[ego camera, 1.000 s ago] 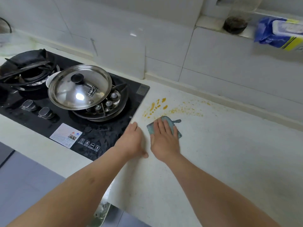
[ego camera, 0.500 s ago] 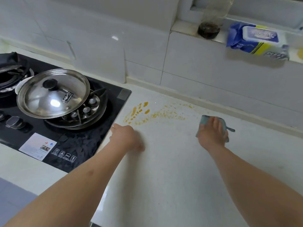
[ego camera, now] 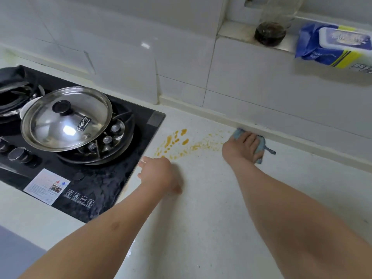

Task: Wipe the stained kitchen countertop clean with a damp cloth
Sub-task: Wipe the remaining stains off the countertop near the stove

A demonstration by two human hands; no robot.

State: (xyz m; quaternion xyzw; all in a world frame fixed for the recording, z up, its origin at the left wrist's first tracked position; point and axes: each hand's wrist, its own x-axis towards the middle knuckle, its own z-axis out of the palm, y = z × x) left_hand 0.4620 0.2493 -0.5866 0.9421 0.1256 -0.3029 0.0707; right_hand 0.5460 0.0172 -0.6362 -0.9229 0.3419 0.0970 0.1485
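Orange-yellow stains (ego camera: 181, 143) are spattered over the pale countertop (ego camera: 211, 208) just right of the hob. My right hand (ego camera: 240, 147) lies flat on a small blue-green cloth (ego camera: 259, 147), pressing it to the counter at the right end of the stains, close to the back wall. Most of the cloth is hidden under the fingers. My left hand (ego camera: 159, 175) rests on the counter in front of the stains, beside the hob's edge, holding nothing.
A black glass hob (ego camera: 100, 184) fills the left side, with a steel lid (ego camera: 66, 118) tilted over a pan on the near burner. On the ledge at the back right stand a bottle of dark liquid (ego camera: 270, 33) and a blue pack of wipes (ego camera: 334, 47).
My right hand slid the cloth from the front of the stains out to the right, then back towards the wall at the stains' right end. My left hand stayed by the hob.
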